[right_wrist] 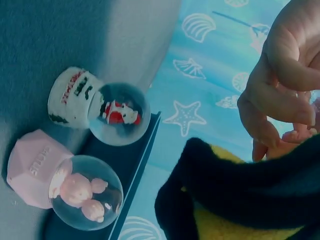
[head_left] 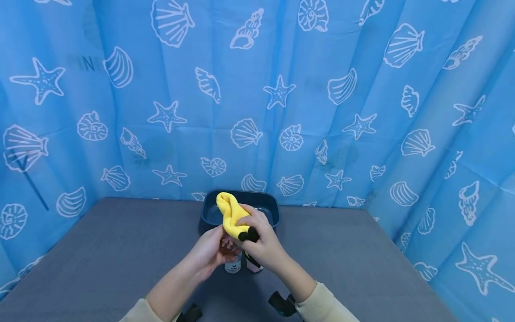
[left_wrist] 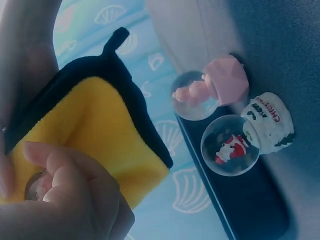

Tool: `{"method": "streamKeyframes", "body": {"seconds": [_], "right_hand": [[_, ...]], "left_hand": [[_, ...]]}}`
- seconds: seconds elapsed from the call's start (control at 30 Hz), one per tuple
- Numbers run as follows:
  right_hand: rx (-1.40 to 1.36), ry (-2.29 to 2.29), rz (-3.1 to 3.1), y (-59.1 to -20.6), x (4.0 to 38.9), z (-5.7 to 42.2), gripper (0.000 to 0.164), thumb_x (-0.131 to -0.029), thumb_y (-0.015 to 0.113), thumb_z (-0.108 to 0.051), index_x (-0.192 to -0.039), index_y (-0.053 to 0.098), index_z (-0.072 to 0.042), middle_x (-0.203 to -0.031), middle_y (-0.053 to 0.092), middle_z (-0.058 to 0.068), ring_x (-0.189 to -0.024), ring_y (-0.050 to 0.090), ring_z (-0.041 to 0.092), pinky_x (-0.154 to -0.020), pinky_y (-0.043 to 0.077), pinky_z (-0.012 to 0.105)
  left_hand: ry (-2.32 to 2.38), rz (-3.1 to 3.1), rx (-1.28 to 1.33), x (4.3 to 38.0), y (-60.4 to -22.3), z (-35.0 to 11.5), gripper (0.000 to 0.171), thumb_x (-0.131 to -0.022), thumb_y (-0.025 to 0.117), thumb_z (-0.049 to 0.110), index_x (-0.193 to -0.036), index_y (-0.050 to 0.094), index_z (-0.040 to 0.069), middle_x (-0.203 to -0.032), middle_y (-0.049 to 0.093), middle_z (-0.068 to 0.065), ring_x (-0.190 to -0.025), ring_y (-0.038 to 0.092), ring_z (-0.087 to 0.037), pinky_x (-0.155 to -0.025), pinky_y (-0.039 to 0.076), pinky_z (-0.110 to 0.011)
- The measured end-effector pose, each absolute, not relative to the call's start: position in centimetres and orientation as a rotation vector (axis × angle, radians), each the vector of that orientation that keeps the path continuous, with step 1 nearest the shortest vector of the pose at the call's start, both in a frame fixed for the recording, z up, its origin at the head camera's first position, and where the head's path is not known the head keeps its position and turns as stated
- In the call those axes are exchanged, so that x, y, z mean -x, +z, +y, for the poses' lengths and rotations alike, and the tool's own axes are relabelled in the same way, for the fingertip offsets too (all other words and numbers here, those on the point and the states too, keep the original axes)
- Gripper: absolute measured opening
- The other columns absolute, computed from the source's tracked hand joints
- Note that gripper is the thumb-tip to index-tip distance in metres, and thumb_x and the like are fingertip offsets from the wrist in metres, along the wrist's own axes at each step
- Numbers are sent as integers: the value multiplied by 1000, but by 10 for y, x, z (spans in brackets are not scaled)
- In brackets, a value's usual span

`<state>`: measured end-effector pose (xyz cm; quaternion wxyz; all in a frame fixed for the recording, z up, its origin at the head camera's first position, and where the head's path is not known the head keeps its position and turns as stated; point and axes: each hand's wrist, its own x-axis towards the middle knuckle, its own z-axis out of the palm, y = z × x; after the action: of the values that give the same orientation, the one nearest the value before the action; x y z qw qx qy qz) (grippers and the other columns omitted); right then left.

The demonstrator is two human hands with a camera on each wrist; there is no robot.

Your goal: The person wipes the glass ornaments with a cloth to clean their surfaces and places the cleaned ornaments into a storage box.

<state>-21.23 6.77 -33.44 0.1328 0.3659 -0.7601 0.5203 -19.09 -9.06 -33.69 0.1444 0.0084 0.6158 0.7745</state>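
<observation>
My left hand (head_left: 206, 256) grips a small clear globe (left_wrist: 36, 187) with something pinkish inside; fingers and cloth cover most of it. In my right hand (head_left: 262, 237) is a yellow cloth (head_left: 231, 212) with black edging, held against the globe. Below the hands, two snow globes stand upright side by side. One has a white base (left_wrist: 272, 122) and a red-and-white Santa figure (right_wrist: 120, 113). The other has a faceted pink base (right_wrist: 36, 167) and pink balloon-like figures (right_wrist: 80, 190) inside.
A dark blue rectangular basin (head_left: 273, 203) stands behind the globes, near the back edge of the grey table (head_left: 132, 250). A blue curtain (head_left: 257, 89) with white seashells and starfish hangs behind and along the sides. Dark straps (head_left: 281, 304) show at the wrists.
</observation>
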Motion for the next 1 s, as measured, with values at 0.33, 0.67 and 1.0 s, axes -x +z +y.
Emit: {"method": "streamKeyframes", "body": {"seconds": [0.33,0.67,1.0], "right_hand": [[-907,1411,-2184,-339,219,62,24,-72,73,11,-88,61,-3,-113,59,14,-101,54,30,-84,49,42],[-599,1771,-2109,-343,228,72,15,-87,66,1,-94,52,0,-99,54,15,-87,56,26,-72,52,32],[-571,1910,-2001,-338,220,76,18,-91,64,-3,-102,51,3,-107,55,15,-95,56,28,-82,51,35]], "left_hand": [[2196,1776,-13,194,-338,-87,38,-107,31,32,-116,47,-1,-81,47,-2,-75,53,-17,-64,43,-27],[2244,1605,-47,195,-339,-95,56,-103,37,46,-133,37,-1,-95,53,-7,-67,55,-9,-57,43,-15],[2311,1514,-115,199,-337,-104,56,-103,39,46,-137,35,2,-94,57,-6,-62,55,-8,-57,45,-14]]}}
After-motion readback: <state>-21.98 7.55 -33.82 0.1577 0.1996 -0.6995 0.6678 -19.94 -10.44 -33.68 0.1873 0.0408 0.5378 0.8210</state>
